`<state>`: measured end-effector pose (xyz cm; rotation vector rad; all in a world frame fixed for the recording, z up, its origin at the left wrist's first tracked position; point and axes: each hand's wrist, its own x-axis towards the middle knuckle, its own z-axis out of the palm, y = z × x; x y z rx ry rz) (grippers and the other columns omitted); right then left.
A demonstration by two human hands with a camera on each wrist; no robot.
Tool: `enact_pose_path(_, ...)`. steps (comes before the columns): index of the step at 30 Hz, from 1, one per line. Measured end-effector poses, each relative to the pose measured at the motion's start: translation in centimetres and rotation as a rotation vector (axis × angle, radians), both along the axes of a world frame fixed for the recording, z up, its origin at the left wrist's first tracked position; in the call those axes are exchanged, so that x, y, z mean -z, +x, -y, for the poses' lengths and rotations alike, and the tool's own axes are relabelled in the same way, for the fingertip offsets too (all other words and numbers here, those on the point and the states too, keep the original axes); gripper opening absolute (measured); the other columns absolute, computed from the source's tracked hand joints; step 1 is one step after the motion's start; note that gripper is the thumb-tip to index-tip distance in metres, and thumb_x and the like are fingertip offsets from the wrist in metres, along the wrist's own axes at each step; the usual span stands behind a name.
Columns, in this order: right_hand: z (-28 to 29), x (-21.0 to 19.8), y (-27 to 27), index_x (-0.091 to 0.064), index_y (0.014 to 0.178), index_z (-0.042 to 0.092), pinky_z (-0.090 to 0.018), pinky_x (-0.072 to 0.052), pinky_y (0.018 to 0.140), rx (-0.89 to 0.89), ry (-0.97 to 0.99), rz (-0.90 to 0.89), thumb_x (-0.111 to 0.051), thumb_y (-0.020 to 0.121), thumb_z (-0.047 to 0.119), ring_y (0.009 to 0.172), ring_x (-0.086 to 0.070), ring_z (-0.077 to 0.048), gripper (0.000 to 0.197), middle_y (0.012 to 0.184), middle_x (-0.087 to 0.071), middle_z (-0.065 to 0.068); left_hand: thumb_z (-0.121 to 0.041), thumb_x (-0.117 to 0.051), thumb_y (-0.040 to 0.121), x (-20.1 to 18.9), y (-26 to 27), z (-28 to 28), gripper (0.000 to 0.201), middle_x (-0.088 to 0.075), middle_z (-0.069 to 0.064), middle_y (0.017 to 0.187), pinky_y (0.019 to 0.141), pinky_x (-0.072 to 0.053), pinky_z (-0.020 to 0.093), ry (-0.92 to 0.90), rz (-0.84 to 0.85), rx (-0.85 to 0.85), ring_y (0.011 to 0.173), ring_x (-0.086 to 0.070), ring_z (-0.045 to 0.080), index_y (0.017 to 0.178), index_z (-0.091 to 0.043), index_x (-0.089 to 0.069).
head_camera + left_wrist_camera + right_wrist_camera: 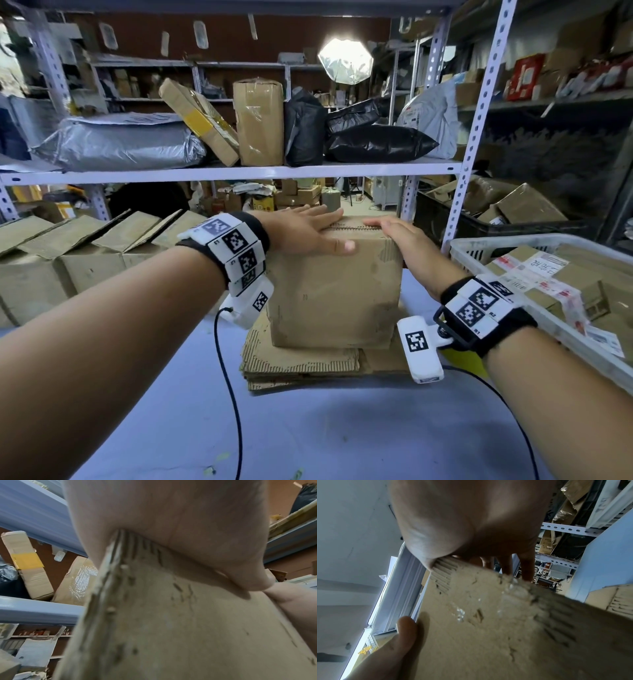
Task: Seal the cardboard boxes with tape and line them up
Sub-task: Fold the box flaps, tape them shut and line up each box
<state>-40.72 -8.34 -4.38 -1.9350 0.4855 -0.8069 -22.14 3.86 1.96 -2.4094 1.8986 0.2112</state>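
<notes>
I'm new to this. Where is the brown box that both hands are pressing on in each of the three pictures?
Head: the cardboard box stands at centre, on flattened cardboard.
Left wrist: its wall fills the lower middle.
Right wrist: it fills the lower right.
Shared landmark: the box's torn, ribbed top edge, under each palm.

glaring studio lamp [345,65] at back, dim shelves, blurred close-up wrist views, warped edges

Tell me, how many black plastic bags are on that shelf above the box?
3. One black bag stands upright beside the tall taped carton; one lies flat to its right; one rests on top of that. Others may be hidden behind.
</notes>
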Motion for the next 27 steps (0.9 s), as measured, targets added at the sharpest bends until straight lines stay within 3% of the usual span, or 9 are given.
enact_pose_path(3, 0.7, 0.7, -0.7, -0.044, 0.143, 0.042, -0.014, -0.027, 0.102, 0.033, -0.031, -0.018, -0.018, 0.095, 0.072, 0.129, -0.040, 0.005, 0.063, 0.143, -0.043, 0.025, -0.103, -0.024, 0.055, 0.0, 0.1, 0.0, 0.119, 0.003, -0.010, 0.169, 0.124, 0.002, 0.054, -0.026, 0.003, -0.003, 0.156, 0.004, 0.019, 0.157, -0.048, 0.004)
enact_pose_path(6, 3.9, 2.2, -3.3, -0.044, 0.144, 0.026, -0.037, -0.035, 0.109, 0.438, -0.076, -0.199, -0.047, 0.098, 0.056, 0.134, -0.044, -0.025, 0.055, 0.147, -0.047, -0.004, -0.105, -0.026, 0.051, 0.2, 0.3, -0.1, 0.122, 0.000, -0.011, 0.169, 0.125, 0.000, 0.052, -0.041, -0.013, -0.004, 0.156, 0.000, 0.019, 0.156, -0.050, 0.002)
enact_pose_path(9, 5.9, 3.9, -7.9, -0.054, 0.107, 0.020, -0.038, -0.047, 0.086, 0.777, -0.050, -0.627, -0.066, 0.082, 0.029, 0.107, -0.057, -0.038, 0.029, 0.113, -0.061, -0.016, -0.113, -0.019, 0.033, 0.1, 0.2, -0.1, 0.138, -0.001, -0.011, 0.169, 0.124, -0.002, 0.053, -0.037, -0.012, 0.003, 0.156, -0.002, 0.021, 0.155, -0.052, 0.002)
enact_pose_path(12, 6.1, 6.1, -10.4, -0.054, 0.091, 0.007, -0.027, -0.044, 0.054, 0.682, 0.208, -0.803, -0.068, 0.089, 0.037, 0.066, -0.058, -0.027, 0.033, 0.077, -0.058, -0.013, -0.113, -0.019, 0.032, 0.0, 0.2, 0.0, 0.138, -0.003, -0.011, 0.169, 0.124, -0.005, 0.054, -0.040, -0.018, -0.009, 0.156, -0.005, 0.022, 0.155, -0.053, 0.000)
enact_pose_path(14, 6.5, 7.5, -11.4, -0.055, 0.089, 0.007, -0.027, -0.039, 0.053, 0.613, 0.243, -0.888, -0.061, 0.095, 0.045, 0.064, -0.055, -0.024, 0.039, 0.076, -0.058, -0.011, -0.113, -0.021, 0.032, 0.1, 0.3, 0.1, 0.138, -0.004, -0.012, 0.169, 0.124, -0.006, 0.055, -0.040, -0.027, -0.014, 0.155, -0.007, 0.022, 0.155, -0.053, -0.001)
enact_pose_path(18, 7.2, 8.2, -12.1, -0.051, 0.105, 0.003, -0.030, -0.043, 0.060, 0.642, 0.165, -0.906, -0.050, 0.100, 0.050, 0.081, -0.062, -0.029, 0.047, 0.097, -0.060, -0.017, -0.113, -0.018, 0.030, 0.2, 0.4, 0.2, 0.139, -0.005, -0.012, 0.169, 0.123, -0.005, 0.057, -0.042, -0.008, -0.016, 0.155, -0.009, 0.022, 0.155, -0.055, -0.002)
enact_pose_path(21, 7.3, 7.3, -11.1, -0.052, 0.098, 0.005, -0.026, -0.042, 0.047, 0.634, 0.240, -0.789, -0.047, 0.094, 0.065, 0.055, -0.057, -0.024, 0.060, 0.079, -0.063, -0.016, -0.114, -0.016, 0.032, 0.3, 0.4, 0.2, 0.135, -0.004, -0.015, 0.169, 0.122, -0.003, 0.060, -0.051, 0.005, -0.019, 0.155, -0.011, 0.023, 0.154, -0.057, 0.000)
enact_pose_path(25, 7.7, 1.9, -7.8, -0.066, 0.098, 0.007, -0.039, -0.060, 0.063, 0.482, 0.224, -0.408, -0.055, 0.094, 0.013, 0.072, -0.071, -0.030, 0.014, 0.082, -0.071, -0.016, -0.114, -0.014, 0.034, 0.4, 0.5, 0.3, 0.132, -0.005, -0.016, 0.168, 0.121, -0.002, 0.063, -0.055, 0.022, -0.019, 0.155, -0.008, 0.021, 0.153, -0.058, 0.001)
enact_pose_path(27, 7.4, -2.3, -5.9, -0.066, 0.107, 0.009, -0.051, -0.060, 0.069, 0.472, 0.130, -0.224, -0.049, 0.087, 0.004, 0.088, -0.070, -0.040, 0.026, 0.097, -0.069, -0.018, -0.113, -0.017, 0.040, 0.3, 0.3, 0.2, 0.127, -0.006, -0.016, 0.168, 0.121, -0.001, 0.062, -0.068, 0.016, -0.028, 0.155, -0.007, 0.020, 0.153, -0.058, 0.000)
